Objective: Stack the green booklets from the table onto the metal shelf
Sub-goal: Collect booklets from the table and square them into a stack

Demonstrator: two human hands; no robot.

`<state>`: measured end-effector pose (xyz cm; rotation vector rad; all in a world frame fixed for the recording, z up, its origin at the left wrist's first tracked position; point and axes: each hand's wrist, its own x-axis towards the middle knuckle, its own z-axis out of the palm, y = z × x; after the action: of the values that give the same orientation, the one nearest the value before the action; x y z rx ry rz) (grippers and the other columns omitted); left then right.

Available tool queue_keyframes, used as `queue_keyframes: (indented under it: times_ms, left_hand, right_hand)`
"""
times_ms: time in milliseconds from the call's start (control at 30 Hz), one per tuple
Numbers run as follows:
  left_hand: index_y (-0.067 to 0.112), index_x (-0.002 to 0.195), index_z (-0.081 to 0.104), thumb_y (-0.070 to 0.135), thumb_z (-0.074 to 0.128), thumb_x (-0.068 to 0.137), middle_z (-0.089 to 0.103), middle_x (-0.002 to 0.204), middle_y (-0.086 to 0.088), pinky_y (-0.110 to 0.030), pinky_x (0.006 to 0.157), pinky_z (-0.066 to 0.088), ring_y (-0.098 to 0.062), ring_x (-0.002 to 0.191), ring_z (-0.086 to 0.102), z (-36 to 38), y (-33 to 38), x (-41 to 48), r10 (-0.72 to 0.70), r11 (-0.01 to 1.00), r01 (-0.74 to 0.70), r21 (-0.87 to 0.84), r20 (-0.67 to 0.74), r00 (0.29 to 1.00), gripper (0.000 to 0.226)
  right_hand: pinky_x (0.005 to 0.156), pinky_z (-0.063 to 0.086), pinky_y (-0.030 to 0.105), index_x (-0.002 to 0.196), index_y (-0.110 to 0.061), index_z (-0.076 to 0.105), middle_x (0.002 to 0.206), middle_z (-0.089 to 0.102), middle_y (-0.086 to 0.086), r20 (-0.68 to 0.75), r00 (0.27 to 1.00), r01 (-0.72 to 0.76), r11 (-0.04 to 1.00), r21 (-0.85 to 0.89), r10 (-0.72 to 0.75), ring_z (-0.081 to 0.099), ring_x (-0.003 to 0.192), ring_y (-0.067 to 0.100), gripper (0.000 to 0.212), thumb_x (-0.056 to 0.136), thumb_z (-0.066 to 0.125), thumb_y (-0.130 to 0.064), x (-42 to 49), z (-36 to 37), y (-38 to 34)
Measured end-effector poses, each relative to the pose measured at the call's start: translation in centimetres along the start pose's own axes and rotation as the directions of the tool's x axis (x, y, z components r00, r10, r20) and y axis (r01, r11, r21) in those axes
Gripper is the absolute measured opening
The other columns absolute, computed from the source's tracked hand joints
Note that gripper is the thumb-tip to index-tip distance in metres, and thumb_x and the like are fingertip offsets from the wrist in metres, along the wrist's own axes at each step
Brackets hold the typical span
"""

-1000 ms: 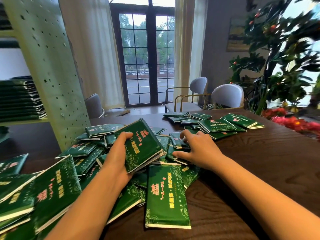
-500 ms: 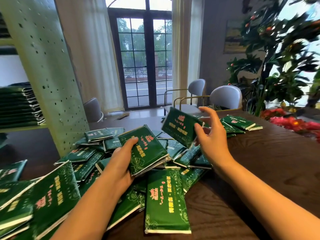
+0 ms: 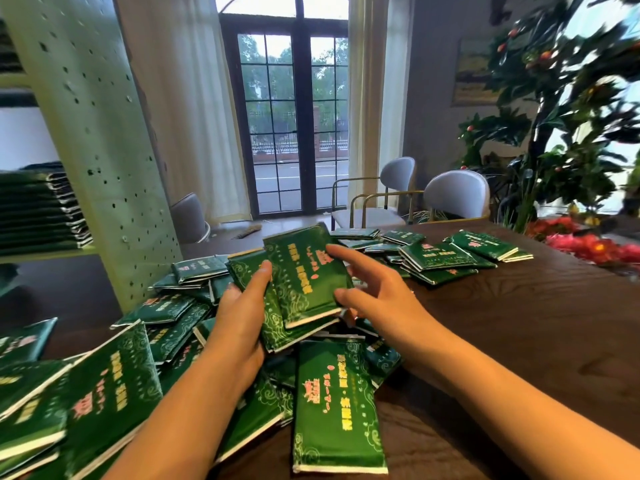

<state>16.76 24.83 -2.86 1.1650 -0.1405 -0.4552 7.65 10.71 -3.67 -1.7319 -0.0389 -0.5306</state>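
Several green booklets lie scattered on the dark wooden table, with one booklet lying alone near the front. My left hand grips a small stack of booklets above the pile, thumb on its cover. A top booklet lies on that stack, and my right hand pinches its right edge between fingers and thumb. The metal shelf, pale green and perforated, stands at the left. A tall stack of booklets rests on its board.
A second group of booklets lies at the table's far side. Red flowers and a leafy plant crowd the right edge. Grey chairs stand behind the table, and another chair stands by the shelf.
My right hand took a booklet from the pile, lifted it, and brought it left onto the stack in my left hand. That stack rose slightly.
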Motion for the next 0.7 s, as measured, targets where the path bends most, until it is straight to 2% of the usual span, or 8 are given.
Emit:
queue_keyframes:
  times_ms: [67, 200, 233, 333, 433, 500, 600, 700]
  left_hand:
    - [0.004, 0.124, 0.053, 0.034, 0.059, 0.093, 0.071, 0.098, -0.019, -0.039, 0.048, 0.058, -0.027, 0.064, 0.072, 0.0, 0.0, 0.0, -0.005, 1.0, 0.005, -0.01, 0.018, 1.0, 0.043]
    - [0.003, 0.123, 0.056, 0.035, 0.064, 0.088, 0.072, 0.097, -0.02, -0.041, 0.053, 0.059, -0.031, 0.071, 0.072, -0.1, 0.0, -0.2, -0.022, 1.0, 0.023, -0.01, 0.058, 0.998, 0.048]
    - [0.003, 0.122, 0.057, 0.032, 0.066, 0.086, 0.073, 0.095, -0.02, -0.04, 0.054, 0.059, -0.031, 0.07, 0.072, -0.1, -0.1, -0.3, -0.022, 1.0, 0.022, -0.001, 0.07, 0.997, 0.047]
    - [0.004, 0.118, 0.06, 0.021, 0.066, 0.086, 0.074, 0.084, -0.016, -0.037, 0.053, 0.059, -0.026, 0.063, 0.071, 0.1, -0.1, -0.3, 0.011, 1.0, -0.013, 0.024, 0.096, 0.995, 0.037]
    - [0.007, 0.12, 0.059, 0.017, 0.064, 0.088, 0.074, 0.077, -0.008, -0.033, 0.051, 0.058, -0.02, 0.061, 0.071, -0.1, 0.2, 0.0, 0.091, 0.995, -0.093, 0.031, 0.054, 0.994, 0.034]
    - [0.008, 0.12, 0.059, 0.018, 0.065, 0.088, 0.074, 0.078, -0.007, -0.036, 0.053, 0.06, -0.018, 0.059, 0.071, -0.4, 0.7, 0.2, 0.112, 0.994, -0.112, -0.003, 0.008, 0.994, 0.034]
    - [0.008, 0.123, 0.058, 0.02, 0.065, 0.089, 0.072, 0.088, -0.01, -0.04, 0.057, 0.06, -0.016, 0.058, 0.071, -0.9, 1.1, 0.5, 0.1, 0.994, -0.101, -0.048, -0.04, 0.994, 0.036]
    - [0.006, 0.125, 0.056, 0.022, 0.065, 0.089, 0.071, 0.093, -0.012, -0.04, 0.055, 0.06, -0.019, 0.063, 0.071, -1.1, 0.9, 0.8, 0.089, 0.994, -0.094, -0.062, -0.073, 0.993, 0.041]
  right_hand:
    - [0.063, 0.048, 0.023, 0.134, -0.031, 0.048, 0.107, 0.062, 0.005, 0.03, 0.999, 0.047, 0.988, -0.15, -0.043, 0.053, 0.071, 0.007, 0.055, 0.089, 0.058, -0.002, -0.1, 0.2, 0.1]
    - [0.083, 0.052, 0.044, 0.134, -0.041, 0.046, 0.093, 0.055, -0.002, 0.089, 0.994, 0.084, 0.958, -0.275, -0.062, 0.056, 0.082, 0.017, 0.059, 0.085, 0.064, -0.015, -0.1, 0.5, 0.7]
    - [0.083, 0.053, 0.042, 0.136, -0.041, 0.046, 0.097, 0.058, -0.009, 0.12, 0.99, 0.103, 0.95, -0.295, -0.07, 0.058, 0.084, 0.014, 0.06, 0.084, 0.064, -0.018, -0.1, 0.6, 0.8]
    - [0.076, 0.042, 0.014, 0.144, -0.031, 0.038, 0.092, 0.056, -0.026, 0.214, 0.972, 0.181, 0.88, -0.439, -0.093, 0.057, 0.083, -0.006, 0.063, 0.088, 0.064, -0.019, -0.2, 0.3, 0.7]
    - [0.066, 0.041, 0.017, 0.146, -0.033, 0.026, 0.085, 0.06, -0.009, 0.248, 0.956, 0.279, 0.753, -0.596, -0.158, 0.056, 0.074, 0.004, 0.062, 0.093, 0.057, -0.03, -0.2, -0.3, 0.3]
    - [0.063, 0.041, 0.017, 0.14, -0.03, 0.036, 0.083, 0.06, -0.001, 0.207, 0.961, 0.273, 0.759, -0.591, -0.184, 0.055, 0.07, 0.01, 0.048, 0.095, 0.051, -0.031, 0.0, -1.0, 0.1]
    - [0.062, 0.039, 0.013, 0.119, -0.021, 0.057, 0.083, 0.06, -0.005, 0.226, 0.973, 0.196, 0.714, -0.672, -0.053, 0.054, 0.069, 0.001, 0.028, 0.094, 0.056, -0.032, 0.4, -2.1, 0.1]
    - [0.077, 0.043, 0.017, 0.11, -0.021, 0.063, 0.097, 0.056, -0.01, 0.36, 0.925, 0.214, 0.613, -0.761, 0.124, 0.051, 0.087, -0.001, 0.036, 0.083, 0.067, -0.044, 0.5, -2.7, 0.3]
